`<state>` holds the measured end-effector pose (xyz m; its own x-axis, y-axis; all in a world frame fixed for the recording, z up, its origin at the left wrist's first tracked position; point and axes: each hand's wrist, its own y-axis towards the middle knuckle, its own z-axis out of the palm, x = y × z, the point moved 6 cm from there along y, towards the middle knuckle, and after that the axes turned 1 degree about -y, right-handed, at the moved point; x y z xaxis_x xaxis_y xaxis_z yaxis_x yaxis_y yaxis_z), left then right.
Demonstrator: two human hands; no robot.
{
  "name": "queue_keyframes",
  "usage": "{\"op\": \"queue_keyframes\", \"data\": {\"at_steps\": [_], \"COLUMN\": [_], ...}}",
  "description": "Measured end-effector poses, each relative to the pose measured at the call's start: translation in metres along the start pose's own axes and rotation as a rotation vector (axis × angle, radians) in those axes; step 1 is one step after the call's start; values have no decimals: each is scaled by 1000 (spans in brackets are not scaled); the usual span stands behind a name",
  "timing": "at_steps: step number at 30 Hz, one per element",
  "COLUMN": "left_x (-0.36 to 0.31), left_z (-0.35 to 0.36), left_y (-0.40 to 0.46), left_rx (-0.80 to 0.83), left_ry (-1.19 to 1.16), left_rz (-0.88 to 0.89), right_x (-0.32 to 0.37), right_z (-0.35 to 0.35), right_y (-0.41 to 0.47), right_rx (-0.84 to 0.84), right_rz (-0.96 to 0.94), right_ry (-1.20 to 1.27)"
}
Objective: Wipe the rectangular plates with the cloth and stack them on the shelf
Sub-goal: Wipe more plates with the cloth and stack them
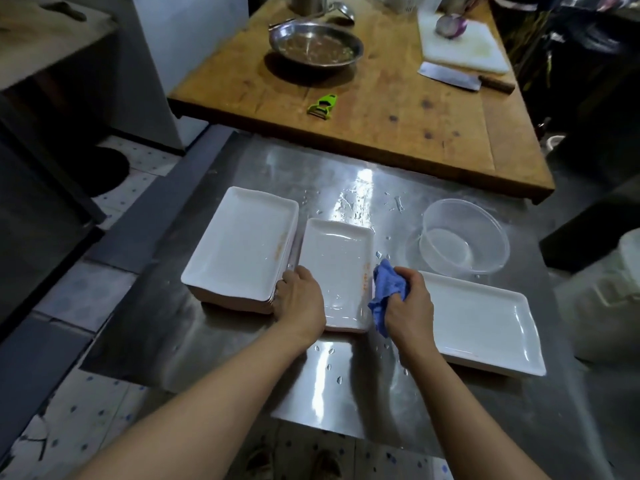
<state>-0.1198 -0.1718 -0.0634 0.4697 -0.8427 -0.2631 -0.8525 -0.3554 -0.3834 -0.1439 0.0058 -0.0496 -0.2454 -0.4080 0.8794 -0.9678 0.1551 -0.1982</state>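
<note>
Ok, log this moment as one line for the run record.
phase: wiping | left hand: holds middle plate | right hand: grips blue cloth at plate edge | stack: left

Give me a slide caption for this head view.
Left hand steadies middle plate; right hand grips blue cloth.

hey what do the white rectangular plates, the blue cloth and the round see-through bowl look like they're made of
White rectangular plates: glossy, opaque, with bright highlights; probably melamine or glazed ceramic, I cannot tell which.
Blue cloth: soft woven or microfibre fabric, matte, bunched in folds in the right hand.
Round bowl: clear, thin-walled, most likely plastic; the steel surface shows through it.
</note>
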Motion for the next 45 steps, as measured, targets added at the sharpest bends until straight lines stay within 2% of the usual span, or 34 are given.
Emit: {"op": "queue_keyframes", "data": {"at_steps": [8, 14, 25, 37, 45], "left_x": [0, 1, 17, -40, -100], "left_z": [2, -3, -5, -51, -61], "left_y": [5, 7, 15, 11, 21], "left_rx": [21, -43, -52, -110, -74], "left_ry": [-82, -221, -680, -907, -765], "left_rz": [-49, -66, -132, 35, 114], "right_x": [-22, -24, -18, 24, 12], "right_z": [9, 4, -3, -71, -142], "right_y": [9, 12, 6, 19, 24], "right_rx": [106, 72, 103, -94, -294], "right_rz": [132, 202, 190, 46, 86], "right_ry": [-98, -2, 17, 133, 190]}}
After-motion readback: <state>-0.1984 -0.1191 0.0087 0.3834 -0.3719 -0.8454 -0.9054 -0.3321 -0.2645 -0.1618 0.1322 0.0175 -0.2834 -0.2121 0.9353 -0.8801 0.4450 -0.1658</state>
